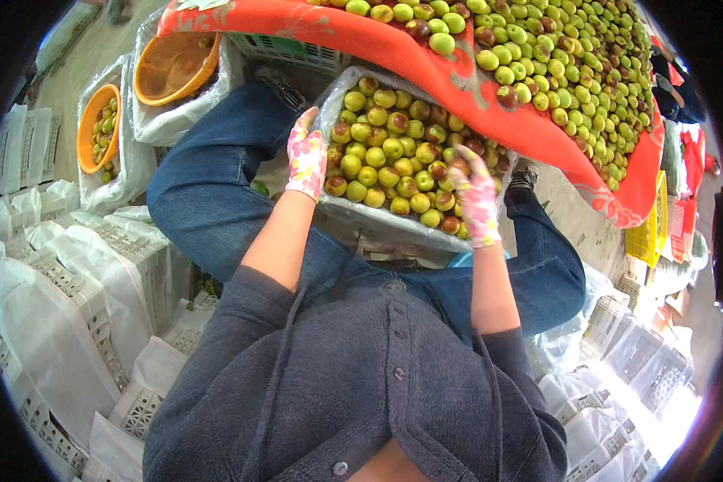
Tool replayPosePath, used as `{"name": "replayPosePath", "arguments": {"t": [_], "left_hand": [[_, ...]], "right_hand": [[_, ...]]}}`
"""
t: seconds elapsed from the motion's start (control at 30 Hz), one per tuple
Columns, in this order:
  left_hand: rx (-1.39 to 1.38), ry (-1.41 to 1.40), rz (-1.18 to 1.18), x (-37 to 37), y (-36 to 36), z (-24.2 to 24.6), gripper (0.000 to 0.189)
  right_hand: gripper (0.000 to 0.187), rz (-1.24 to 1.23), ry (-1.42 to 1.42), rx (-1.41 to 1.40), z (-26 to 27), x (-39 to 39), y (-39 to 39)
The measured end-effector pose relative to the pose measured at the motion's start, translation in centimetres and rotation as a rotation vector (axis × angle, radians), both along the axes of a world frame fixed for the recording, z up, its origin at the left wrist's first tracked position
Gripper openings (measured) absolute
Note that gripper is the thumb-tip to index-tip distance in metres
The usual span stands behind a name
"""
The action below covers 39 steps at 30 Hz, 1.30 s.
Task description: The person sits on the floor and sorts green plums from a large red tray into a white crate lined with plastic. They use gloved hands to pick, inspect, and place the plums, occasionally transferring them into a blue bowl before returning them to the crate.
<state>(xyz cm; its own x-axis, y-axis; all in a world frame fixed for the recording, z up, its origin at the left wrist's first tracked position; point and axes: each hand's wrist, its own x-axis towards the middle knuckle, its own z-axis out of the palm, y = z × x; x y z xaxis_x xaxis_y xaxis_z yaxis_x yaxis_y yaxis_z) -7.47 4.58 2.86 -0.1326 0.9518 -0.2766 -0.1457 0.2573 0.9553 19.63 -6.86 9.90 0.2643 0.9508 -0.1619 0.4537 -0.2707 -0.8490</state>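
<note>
A plastic-lined crate [391, 224] full of green and reddish-brown jujube-like fruits [393, 148] stands between the person's knees. My left hand [307, 155], in a pink flowered glove, rests at the crate's left rim; its palm side is hidden. Over the right part of the fruits is my right hand [475, 196] in a like glove, blurred, its fingers curled close to a brownish fruit; whether it grips that fruit is unclear. Beyond the crate, a red patterned blanket [422, 57] bears a large heap of the same fruits [569, 72].
Two orange baskets [143, 90] sit in lined crates at the upper left, one holding fruits. Stacked white crates with plastic liners [54, 325] stand at the left, more at the lower right. A yellow crate [652, 226] is at the right, with a person [678, 96] beyond.
</note>
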Motion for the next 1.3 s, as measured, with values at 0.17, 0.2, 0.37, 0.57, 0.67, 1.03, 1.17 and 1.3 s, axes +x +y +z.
{"name": "replayPosePath", "arguments": {"t": [0.17, 0.2, 0.37, 0.57, 0.67, 1.03, 1.17, 1.3], "left_hand": [[-0.012, 0.230, -0.055, -0.1, 0.4, -1.3, 0.051], [-0.009, 0.191, -0.034, 0.0, 0.6, -1.6, 0.048], [0.014, 0.421, -0.088, -0.2, 1.4, -2.2, 0.039], [0.114, 0.746, -0.186, 0.6, 4.1, -2.2, 0.043], [0.115, 0.766, -0.397, 1.1, 6.0, -3.4, 0.064], [0.358, 0.886, -0.535, 0.5, 7.8, -4.0, 0.078], [0.335, 0.860, -0.525, 0.8, 7.0, -3.6, 0.067], [0.336, 0.857, -0.466, 0.9, 6.3, -4.4, 0.060]], "right_hand": [[0.047, 0.319, -0.351, 0.256, -0.9, -7.5, 7.1], [0.047, 0.329, -0.386, 0.294, -1.4, -8.5, 8.6], [0.048, 0.483, -0.851, 0.296, -4.8, -12.1, 13.3], [0.042, 0.273, -0.551, 0.255, -6.1, -10.2, 13.6], [0.032, 0.186, -0.546, 0.256, -5.4, -8.7, 13.3], [0.040, 0.293, -0.644, 0.159, -6.3, -11.0, 13.1], [0.037, 0.285, -0.605, 0.280, -6.9, -11.2, 12.9], [0.033, 0.296, -0.660, 0.311, -7.5, -11.8, 12.7]]}}
